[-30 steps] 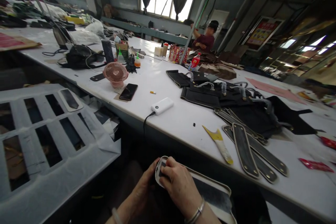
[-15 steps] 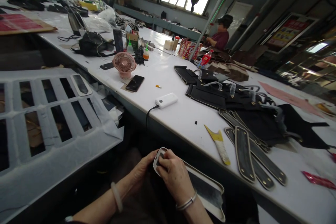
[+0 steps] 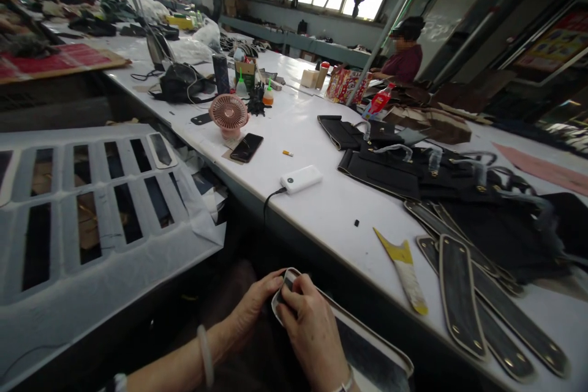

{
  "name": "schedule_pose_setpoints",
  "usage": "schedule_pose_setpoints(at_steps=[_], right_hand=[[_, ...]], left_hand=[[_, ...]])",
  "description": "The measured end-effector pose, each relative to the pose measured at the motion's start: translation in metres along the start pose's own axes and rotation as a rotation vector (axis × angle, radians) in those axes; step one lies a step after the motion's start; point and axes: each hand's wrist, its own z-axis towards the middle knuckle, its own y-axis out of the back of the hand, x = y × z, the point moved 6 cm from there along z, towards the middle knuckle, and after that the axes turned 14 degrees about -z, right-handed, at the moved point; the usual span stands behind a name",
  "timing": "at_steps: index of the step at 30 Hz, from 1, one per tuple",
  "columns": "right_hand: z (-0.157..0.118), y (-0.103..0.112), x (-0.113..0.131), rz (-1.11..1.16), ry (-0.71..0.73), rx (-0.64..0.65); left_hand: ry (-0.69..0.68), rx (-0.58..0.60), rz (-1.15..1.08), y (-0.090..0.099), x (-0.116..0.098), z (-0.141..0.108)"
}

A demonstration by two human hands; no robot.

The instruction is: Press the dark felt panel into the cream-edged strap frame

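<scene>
My left hand [image 3: 257, 305] grips the rounded far end of a long dark panel with a pale raised edge [image 3: 374, 360], thumb near the rim. Bent over that same end, my right hand [image 3: 313, 327] pinches the edge with thumb and fingers, hiding part of it. The panel slants down to the right beneath my right forearm, above my lap. On the white table [image 3: 331, 233] beyond lies a tapered tool with a yellow forked head and wrapped handle [image 3: 407, 269]. Several finished dark strips with pale edging and metal studs [image 3: 462, 294] are piled right of it.
At left, a pale slotted sheet [image 3: 105, 269] holds a similar panel [image 3: 162, 150]. On the table are a white power bank [image 3: 301, 179] with a cable, a phone [image 3: 247, 147], a pink fan [image 3: 228, 115] and black bag pieces [image 3: 390, 174]. A person [image 3: 407, 52] works at the far side.
My view has turned a little left, so the table's things appear farther right. Both hands keep hold of the panel's end, with the fingers slightly shifted along the rim.
</scene>
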Motion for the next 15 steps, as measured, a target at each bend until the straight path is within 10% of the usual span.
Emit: schedule_pose_setpoints(at_steps=[7, 15], right_hand=[[-0.003, -0.004, -0.010, 0.112, -0.039, -0.038], [-0.043, 0.014, -0.069, 0.803, -0.251, -0.222]], left_hand=[[-0.111, -0.108, 0.431, 0.021, -0.007, 0.012], [-0.105, -0.029, 0.703, 0.021, -0.016, 0.015]])
